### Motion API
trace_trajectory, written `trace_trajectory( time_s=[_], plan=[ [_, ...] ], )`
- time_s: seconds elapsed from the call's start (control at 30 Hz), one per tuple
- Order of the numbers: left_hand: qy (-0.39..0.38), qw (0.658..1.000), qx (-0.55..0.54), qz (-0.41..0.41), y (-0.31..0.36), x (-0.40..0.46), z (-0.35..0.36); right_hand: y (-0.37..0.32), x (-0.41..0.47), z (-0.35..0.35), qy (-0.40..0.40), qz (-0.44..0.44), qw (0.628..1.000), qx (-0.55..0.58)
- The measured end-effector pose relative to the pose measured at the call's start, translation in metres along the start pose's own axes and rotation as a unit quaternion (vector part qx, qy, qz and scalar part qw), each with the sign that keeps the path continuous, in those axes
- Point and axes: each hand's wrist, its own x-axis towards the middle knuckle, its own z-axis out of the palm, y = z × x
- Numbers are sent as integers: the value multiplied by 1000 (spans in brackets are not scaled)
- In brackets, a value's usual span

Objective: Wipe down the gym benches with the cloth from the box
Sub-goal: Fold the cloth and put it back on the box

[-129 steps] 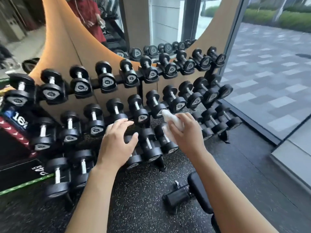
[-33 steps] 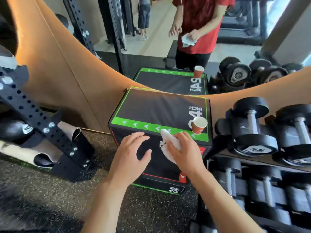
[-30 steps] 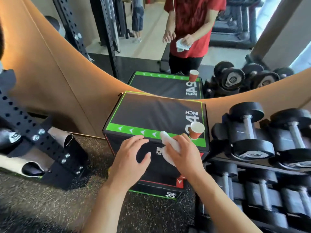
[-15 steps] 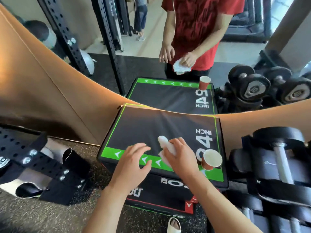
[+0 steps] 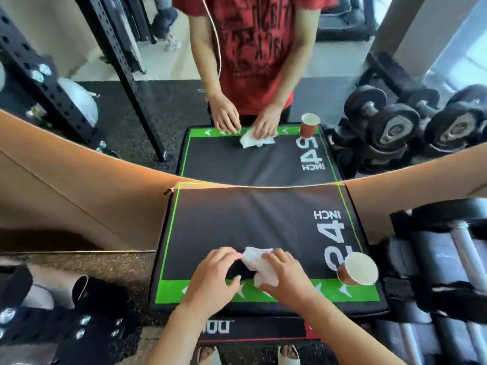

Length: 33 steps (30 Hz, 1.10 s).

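Nearest the camera, two bare forearms rise from the lower edge. The left hand [image 5: 210, 279] lies palm down on the black padded box top with a green border [image 5: 237, 222], fingers loosely spread and curled, gripping nothing; its fingertips meet the edge of the crumpled white cloth [image 5: 259, 266]. The right hand [image 5: 286, 279] presses on that cloth, fingers bent over it and pinning it to the pad near the front green strip. To the right, at the front corner of the pad, stands a red paper cup with a pale interior [image 5: 358, 268], just beside the white "24 INCH" lettering [image 5: 333, 237]. Black dumbbells on a rack [image 5: 448, 259] flank the box on the right. Beyond the pad's far edge a curved tan-framed mirror [image 5: 79, 185] reflects the box, the cup, both hands on the cloth and a red printed shirt [image 5: 253, 48].
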Motion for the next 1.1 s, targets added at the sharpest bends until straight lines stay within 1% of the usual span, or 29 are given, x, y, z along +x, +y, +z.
trace_trajectory(
  time_s=[0.1, 0.17, 0.2, 0.37, 0.43, 0.5, 0.67, 0.73, 0.87, 1.0, 1.07, 1.1],
  plan=[
    [-43, 998, 15, 53, -22, 16, 0, -3, -20, 0, 79, 50, 995, 27],
    [-57, 994, 24, 93, -30, 31, 3, -10, -32, 4, 137, 96, 985, 47],
    [-64, 991, 23, 115, -32, 38, 5, -15, -36, 8, 152, 125, 979, 59],
    [-161, 966, 63, 190, -31, 65, 23, -41, -39, 26, 161, 227, 957, 85],
    [-169, 963, 80, 195, -30, 67, 27, -47, -31, 28, 173, 238, 954, 61],
    [-144, 965, 100, 197, -27, 68, 28, -48, -22, 27, 182, 233, 953, 60],
    [-50, 984, 114, 131, -25, 62, 14, -33, 1, 13, 204, 190, 954, 111],
    [-24, 988, 125, 87, -31, 49, 7, -25, 10, 8, 194, 177, 958, 119],
    [-49, 984, 169, -11, -43, 21, 4, -14, 15, 16, 142, 182, 963, 139],
    [0, 994, 94, -57, -37, 28, 0, -15, 21, 22, 138, 193, 956, 173],
    [-8, 994, 85, -70, -38, 43, 0, -18, 30, 17, 129, 193, 953, 197],
    [-30, 993, 82, -77, -39, 52, 1, -20, 35, 14, 120, 195, 951, 210]
  ],
)
